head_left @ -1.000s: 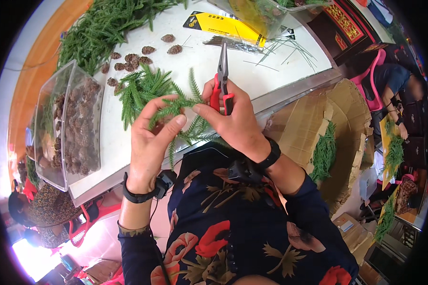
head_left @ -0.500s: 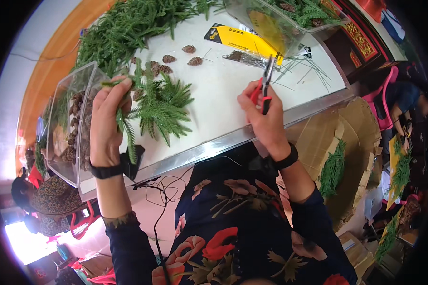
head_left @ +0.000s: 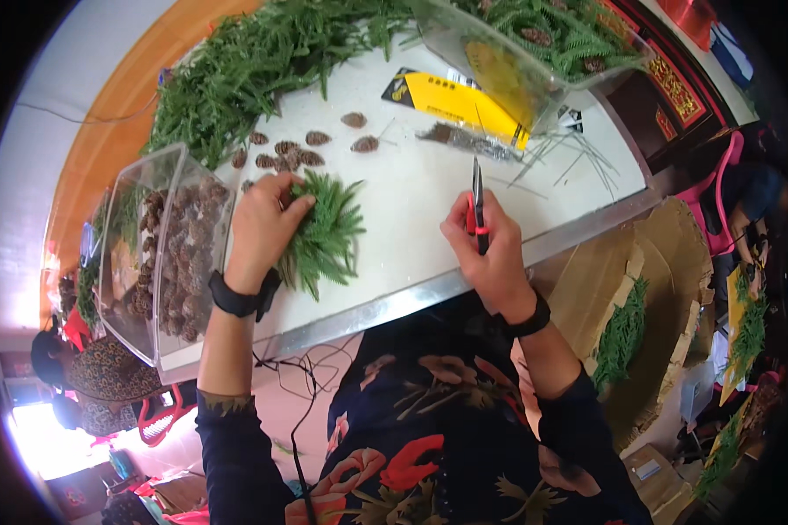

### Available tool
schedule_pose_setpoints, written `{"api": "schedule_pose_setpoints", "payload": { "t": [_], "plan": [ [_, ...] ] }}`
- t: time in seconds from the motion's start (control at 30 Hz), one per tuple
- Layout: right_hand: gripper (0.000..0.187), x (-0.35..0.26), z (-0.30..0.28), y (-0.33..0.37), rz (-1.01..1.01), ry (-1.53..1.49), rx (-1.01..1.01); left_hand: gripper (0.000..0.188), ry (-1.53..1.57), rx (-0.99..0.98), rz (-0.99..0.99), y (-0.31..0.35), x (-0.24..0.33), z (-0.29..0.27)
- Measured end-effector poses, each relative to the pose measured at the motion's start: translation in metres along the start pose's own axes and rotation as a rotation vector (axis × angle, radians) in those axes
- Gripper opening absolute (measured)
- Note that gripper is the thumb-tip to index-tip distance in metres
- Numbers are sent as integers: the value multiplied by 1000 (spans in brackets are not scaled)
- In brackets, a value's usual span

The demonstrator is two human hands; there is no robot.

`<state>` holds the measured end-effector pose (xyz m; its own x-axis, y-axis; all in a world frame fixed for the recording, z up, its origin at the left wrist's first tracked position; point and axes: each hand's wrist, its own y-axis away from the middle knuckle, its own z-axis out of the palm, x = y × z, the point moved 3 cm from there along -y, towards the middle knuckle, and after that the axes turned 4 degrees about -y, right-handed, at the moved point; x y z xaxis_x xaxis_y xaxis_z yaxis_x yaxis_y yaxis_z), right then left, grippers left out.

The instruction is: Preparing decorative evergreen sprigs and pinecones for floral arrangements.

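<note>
My left hand (head_left: 264, 229) is closed on a bunch of green artificial pine sprigs (head_left: 326, 236), pinching its upper left part between thumb and fingers. The sprigs fan out over the white table toward its front edge. Wrapped in my right hand (head_left: 497, 262) are red-handled needle-nose pliers (head_left: 477, 188), their narrow jaws pointing to the far side and looking closed. Several brown pine cones (head_left: 287, 157) lie on the table just beyond my left hand.
Left stands a clear plastic bin (head_left: 173, 254) of pine cones. Piled greenery (head_left: 245, 79) covers the far left; another clear bin (head_left: 534, 66) holds more. A yellow card (head_left: 464, 109), a wire bundle (head_left: 464, 138) and loose green wires (head_left: 578, 157) lie far right. A cardboard box (head_left: 665, 271) adjoins the table.
My left hand has moved right and lower, drawing the sprigs into a tighter bunch. The pliers have turned more upright, and their jaws have shifted left and nearer.
</note>
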<state>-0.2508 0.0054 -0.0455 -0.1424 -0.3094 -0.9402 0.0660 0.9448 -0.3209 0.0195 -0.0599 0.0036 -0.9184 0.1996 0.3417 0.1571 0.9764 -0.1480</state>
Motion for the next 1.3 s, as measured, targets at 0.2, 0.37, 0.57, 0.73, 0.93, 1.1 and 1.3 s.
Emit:
{"api": "schedule_pose_setpoints", "payload": {
  "t": [0.2, 0.37, 0.57, 0.73, 0.93, 1.1, 1.3],
  "plan": [
    [12, -2, -1, 3, 47, -75, 2, 28, 29, -7, -39, 2, 9, -18],
    [12, -3, -3, 3, 42, -100, -19, 29, 44, -47, -63, -2, 20, -41],
    [13, 1, -6, 2, 35, -101, -24, 29, -27, -16, -3, -52, 25, -66],
    [14, -5, -3, -2, 8, -105, -19, 22, -208, 111, 235, -143, 5, -64],
    [13, -5, -1, -4, 13, -116, 26, 20, -661, 152, 217, -197, -58, -10],
    [13, 1, -3, -3, -4, -136, 43, 19, -673, 219, 184, -192, -50, -47],
    [12, -4, -4, 0, 38, -118, 10, 25, 367, 274, -105, -145, -21, -108]
  ]
}}
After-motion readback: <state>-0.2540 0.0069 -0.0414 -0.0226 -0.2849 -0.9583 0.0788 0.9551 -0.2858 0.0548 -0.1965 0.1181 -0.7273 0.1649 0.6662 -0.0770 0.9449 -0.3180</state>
